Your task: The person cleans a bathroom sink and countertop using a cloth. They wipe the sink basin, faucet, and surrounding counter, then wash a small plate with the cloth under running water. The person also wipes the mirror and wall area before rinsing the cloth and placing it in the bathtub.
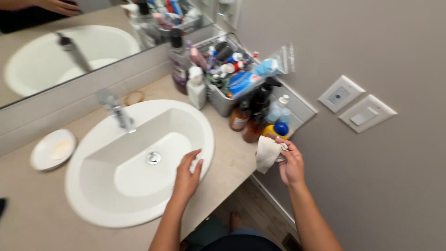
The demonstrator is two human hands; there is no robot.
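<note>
My left hand (pixel 186 175) rests with spread fingers on the near right rim of the white oval sink (pixel 93 195), holding nothing. My right hand (pixel 291 163) is raised beside the counter's right end and grips a crumpled white paper tissue (pixel 267 153). The sink basin has a metal drain (pixel 153 158) and a chrome tap (pixel 116 110) at the back.
A grey basket (pixel 222 103) crammed with toiletries stands at the counter's back right, with several bottles (pixel 251 122) around it. A white soap dish (pixel 52 148) lies left of the sink. A mirror (pixel 55 56) runs behind. Wall switches (pixel 356 103) sit on the right wall.
</note>
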